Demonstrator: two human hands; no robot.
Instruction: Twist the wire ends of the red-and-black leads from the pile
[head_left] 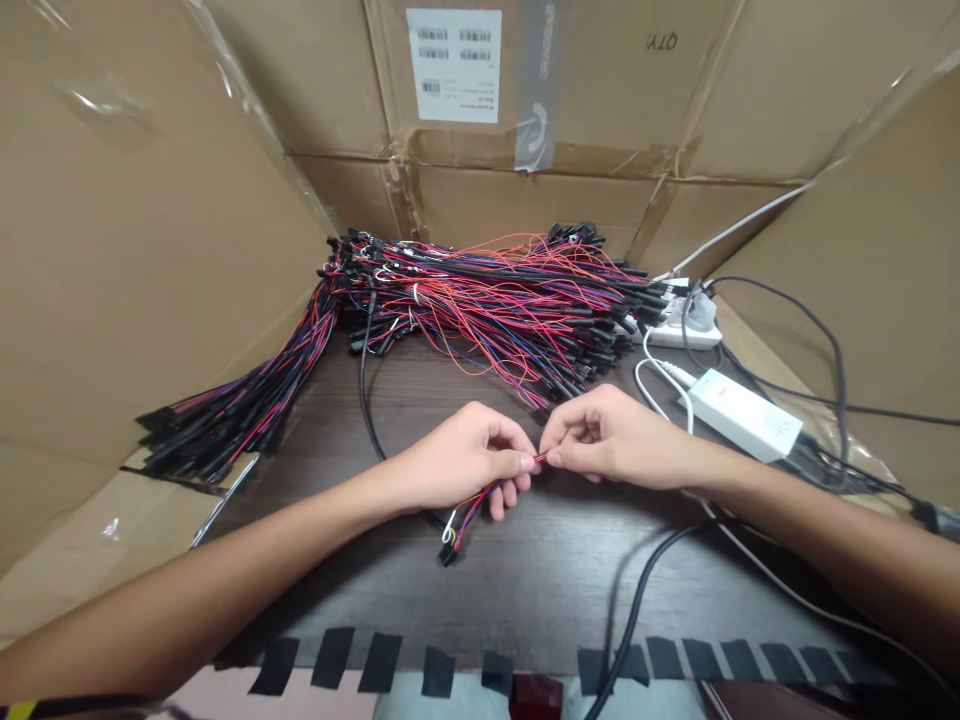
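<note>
Near the middle of the dark table [337,570], my left hand [480,455] pinches a small wire bundle [469,515] of red, blue and orange wires. A black connector [448,553] hangs from the bundle below that hand, beside a white loop. My right hand [600,435] faces it, thumb and forefinger closed on the red wire end [540,457] between the two hands. The fingertips of both hands are almost touching. How the wire ends inside the right fingertips is hidden.
Behind lies a big pile of wire harnesses [487,300], with another bunch [247,410] at left. A white adapter [746,413], power strip [686,328] and cables stand right. Black tape pieces [381,662] line the front edge. Cardboard walls [600,120] surround the table.
</note>
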